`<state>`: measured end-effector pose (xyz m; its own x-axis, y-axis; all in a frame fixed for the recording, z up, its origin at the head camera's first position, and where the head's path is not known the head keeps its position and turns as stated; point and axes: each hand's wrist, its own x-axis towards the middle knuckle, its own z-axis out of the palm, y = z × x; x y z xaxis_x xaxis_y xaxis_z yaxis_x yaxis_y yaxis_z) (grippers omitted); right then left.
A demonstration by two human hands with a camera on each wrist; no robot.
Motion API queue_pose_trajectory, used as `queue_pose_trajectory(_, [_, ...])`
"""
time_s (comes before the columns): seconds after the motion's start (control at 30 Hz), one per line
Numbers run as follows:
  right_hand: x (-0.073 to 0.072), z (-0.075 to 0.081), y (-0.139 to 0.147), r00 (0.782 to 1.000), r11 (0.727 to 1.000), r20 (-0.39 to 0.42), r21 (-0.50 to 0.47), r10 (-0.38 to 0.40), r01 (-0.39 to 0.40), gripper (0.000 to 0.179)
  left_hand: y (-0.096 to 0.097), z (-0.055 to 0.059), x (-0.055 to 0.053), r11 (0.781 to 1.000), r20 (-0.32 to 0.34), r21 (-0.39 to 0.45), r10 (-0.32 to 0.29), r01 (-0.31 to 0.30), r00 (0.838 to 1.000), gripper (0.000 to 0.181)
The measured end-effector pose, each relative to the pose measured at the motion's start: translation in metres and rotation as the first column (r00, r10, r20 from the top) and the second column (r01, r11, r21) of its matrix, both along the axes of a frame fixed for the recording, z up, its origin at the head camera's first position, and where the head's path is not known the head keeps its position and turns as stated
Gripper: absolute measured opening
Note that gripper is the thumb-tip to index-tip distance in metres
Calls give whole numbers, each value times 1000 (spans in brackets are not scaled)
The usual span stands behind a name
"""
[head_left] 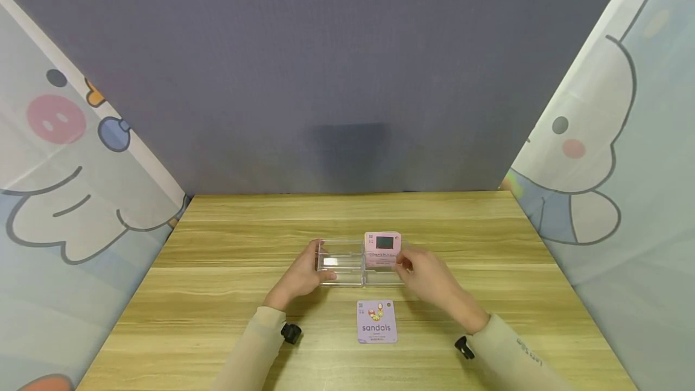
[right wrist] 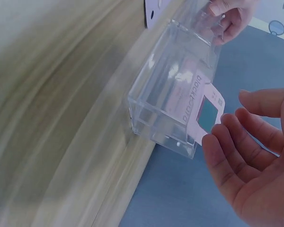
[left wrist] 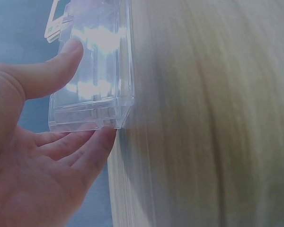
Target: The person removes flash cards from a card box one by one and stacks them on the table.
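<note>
A clear plastic box (head_left: 341,254) with side-by-side compartments stands on the table. My left hand (head_left: 298,276) holds its left end, the thumb on the front and the fingers at the end wall, as the left wrist view shows. A pink "blackboard" card (head_left: 383,243) stands upright in the right compartment, its top above the rim. My right hand (head_left: 429,279) is at the box's right end. In the right wrist view its bent fingers (right wrist: 227,151) are close beside the card's edge, with the thumb apart and nothing pinched. A lilac "sandals" card (head_left: 377,321) lies flat in front of the box.
The wooden table (head_left: 244,228) runs back to a dark grey panel (head_left: 347,77). Cartoon-printed curtains (head_left: 651,168) hang on both sides. A black band (head_left: 291,333) is on the left wrist and another (head_left: 464,347) on the right.
</note>
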<state>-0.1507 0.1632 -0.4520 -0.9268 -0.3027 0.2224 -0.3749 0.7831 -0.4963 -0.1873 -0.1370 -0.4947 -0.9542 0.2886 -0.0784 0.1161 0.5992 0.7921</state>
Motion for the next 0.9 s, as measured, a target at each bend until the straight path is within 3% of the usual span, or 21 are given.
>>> queue_pose_trajectory(0.57, [-11, 6, 3, 992, 994, -122, -102, -38, 26, 12, 0, 0, 0, 1000, 3, -4, 2, -2, 1000, 87])
queue_pose_trajectory(0.9, [-17, 7, 5, 992, 988, -91, -137, -84, 71, 13, 0, -1, 0, 1000, -12, -12, 0, 0, 1000, 86])
